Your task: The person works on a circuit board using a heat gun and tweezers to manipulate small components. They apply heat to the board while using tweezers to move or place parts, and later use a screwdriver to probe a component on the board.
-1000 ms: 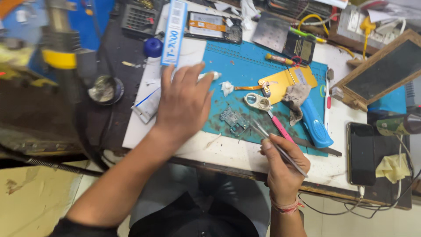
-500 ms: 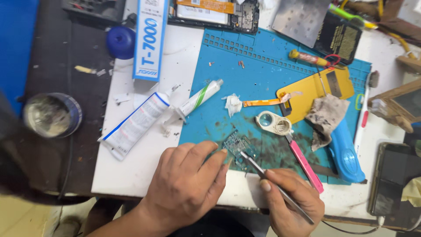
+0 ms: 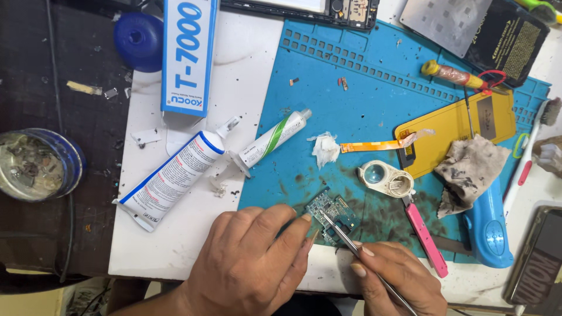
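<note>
A small blue-green circuit board (image 3: 332, 215) lies on the blue work mat (image 3: 363, 99) near its front edge. My left hand (image 3: 252, 263) rests palm down beside it, its fingertips touching the board's left edge and pinning it. My right hand (image 3: 395, 281) grips thin metal tweezers (image 3: 342, 237) whose tip rests on the board.
A large white glue tube (image 3: 170, 175), a smaller green-striped tube (image 3: 272, 140) and a blue-white box (image 3: 188, 55) lie to the left. A loupe (image 3: 386, 178), pink-handled tool (image 3: 424, 231), dirty rag (image 3: 468, 169), yellow phone cover (image 3: 462, 131), blue tool (image 3: 489, 234) and round tin (image 3: 35, 164) surround the board.
The view has closed in on the board. My left hand came down from the mat's upper left onto the board, and the tweezers' tip now touches the board.
</note>
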